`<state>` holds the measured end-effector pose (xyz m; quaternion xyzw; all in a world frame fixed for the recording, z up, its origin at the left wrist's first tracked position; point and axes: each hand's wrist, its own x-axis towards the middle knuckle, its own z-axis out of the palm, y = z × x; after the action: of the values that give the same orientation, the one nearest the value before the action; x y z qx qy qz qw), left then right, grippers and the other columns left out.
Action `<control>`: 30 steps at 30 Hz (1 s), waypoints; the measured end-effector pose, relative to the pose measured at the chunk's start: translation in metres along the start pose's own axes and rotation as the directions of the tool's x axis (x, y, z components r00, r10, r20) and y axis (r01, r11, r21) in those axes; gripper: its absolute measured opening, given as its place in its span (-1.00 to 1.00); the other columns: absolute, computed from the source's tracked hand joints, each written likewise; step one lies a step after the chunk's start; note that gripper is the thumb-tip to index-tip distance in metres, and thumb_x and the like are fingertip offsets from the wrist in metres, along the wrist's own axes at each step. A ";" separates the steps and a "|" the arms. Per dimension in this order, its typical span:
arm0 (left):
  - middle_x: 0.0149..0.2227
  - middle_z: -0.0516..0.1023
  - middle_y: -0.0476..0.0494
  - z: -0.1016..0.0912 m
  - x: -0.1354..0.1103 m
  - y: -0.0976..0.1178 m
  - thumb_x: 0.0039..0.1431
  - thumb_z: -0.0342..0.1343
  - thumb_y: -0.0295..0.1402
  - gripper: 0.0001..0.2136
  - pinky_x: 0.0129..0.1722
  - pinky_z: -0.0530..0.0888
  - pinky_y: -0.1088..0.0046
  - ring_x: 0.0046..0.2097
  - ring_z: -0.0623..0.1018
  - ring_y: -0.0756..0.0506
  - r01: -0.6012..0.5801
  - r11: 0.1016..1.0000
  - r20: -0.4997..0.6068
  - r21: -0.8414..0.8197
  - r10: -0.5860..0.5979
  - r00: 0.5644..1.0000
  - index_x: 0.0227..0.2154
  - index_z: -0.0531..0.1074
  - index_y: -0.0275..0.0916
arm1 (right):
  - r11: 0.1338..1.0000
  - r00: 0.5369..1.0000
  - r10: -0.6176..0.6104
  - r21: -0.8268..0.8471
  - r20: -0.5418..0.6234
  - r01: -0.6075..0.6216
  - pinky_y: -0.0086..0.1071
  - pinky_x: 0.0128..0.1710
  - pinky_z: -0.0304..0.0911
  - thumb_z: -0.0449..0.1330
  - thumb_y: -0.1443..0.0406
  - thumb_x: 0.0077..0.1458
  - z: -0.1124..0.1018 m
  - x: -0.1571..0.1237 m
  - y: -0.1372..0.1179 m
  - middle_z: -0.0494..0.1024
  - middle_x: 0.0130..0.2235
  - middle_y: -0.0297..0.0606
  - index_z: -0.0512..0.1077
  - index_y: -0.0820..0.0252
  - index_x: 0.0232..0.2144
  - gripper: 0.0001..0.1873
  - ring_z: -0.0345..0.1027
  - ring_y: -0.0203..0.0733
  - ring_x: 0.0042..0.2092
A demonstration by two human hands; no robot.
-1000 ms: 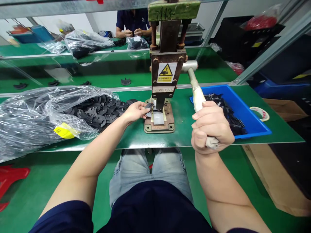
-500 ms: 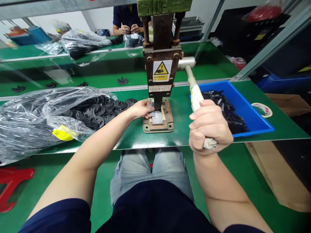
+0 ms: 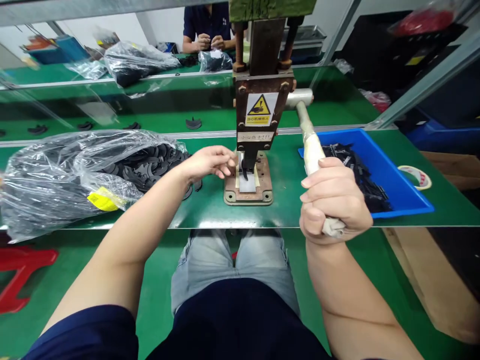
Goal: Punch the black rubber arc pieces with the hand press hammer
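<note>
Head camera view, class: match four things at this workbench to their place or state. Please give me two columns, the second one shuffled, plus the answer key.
Column one
1. right hand
2. left hand
3. blue tray
4. clear plastic bag

Column two
A. left of the press, yellow label on it
B. closed round the lever handle
C. right of the press, black pieces inside
D. fingers beside the press base

Pairs: 1-B; 2-D; 3-C; 4-A
</note>
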<state>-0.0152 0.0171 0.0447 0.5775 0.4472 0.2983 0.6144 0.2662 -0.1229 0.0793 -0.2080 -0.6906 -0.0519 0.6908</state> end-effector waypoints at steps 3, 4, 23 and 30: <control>-0.23 0.67 -0.13 -0.053 0.002 -0.001 0.21 0.37 -0.23 -0.77 -0.35 0.51 0.46 -0.36 0.60 -0.02 -0.044 0.954 -0.247 0.297 0.121 0.961 -0.17 0.56 -0.23 | 1.000 1.000 -0.004 0.004 -0.030 0.004 0.07 0.08 0.50 0.26 0.19 0.25 0.002 0.000 0.001 0.51 -0.46 -0.46 0.37 0.12 -0.50 -0.70 0.54 -0.25 -0.28; -0.27 0.66 -0.11 -0.068 0.004 -0.003 0.19 0.36 -0.24 -0.80 -0.32 0.49 0.44 -0.35 0.58 -0.03 0.003 0.898 -0.287 0.440 0.138 0.948 -0.20 0.58 -0.22 | 1.000 0.999 -0.003 0.007 -0.041 0.003 0.07 0.07 0.50 0.27 0.19 0.25 0.003 0.000 0.001 0.51 -0.47 -0.46 0.36 0.12 -0.50 -0.69 0.53 -0.24 -0.29; 0.01 0.61 -0.22 -0.036 0.000 -0.060 0.23 0.32 -0.09 -0.66 0.08 0.49 0.30 0.10 0.61 -0.27 -0.002 0.340 -0.035 0.940 0.104 0.994 -0.02 0.54 -0.12 | 1.000 0.998 -0.019 -0.013 -0.054 0.018 0.05 0.04 0.49 0.29 0.18 0.21 0.006 0.001 0.003 0.47 -0.50 -0.48 0.30 0.11 -0.52 -0.67 0.52 -0.23 -0.33; -0.13 0.67 -0.20 -0.022 -0.015 -0.053 0.20 0.34 -0.27 -0.58 -0.16 0.46 0.30 -0.10 0.66 -0.26 0.103 0.460 -0.136 0.882 0.039 0.990 0.06 0.36 -0.15 | 1.000 0.999 -0.009 -0.026 -0.045 0.008 0.04 0.04 0.49 0.30 0.17 0.19 0.005 0.001 0.003 0.49 -0.49 -0.48 0.29 0.12 -0.52 -0.66 0.53 -0.25 -0.31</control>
<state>-0.0492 0.0051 -0.0021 0.7822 0.5886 0.0495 0.1984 0.2626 -0.1179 0.0792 -0.2127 -0.6749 -0.0686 0.7033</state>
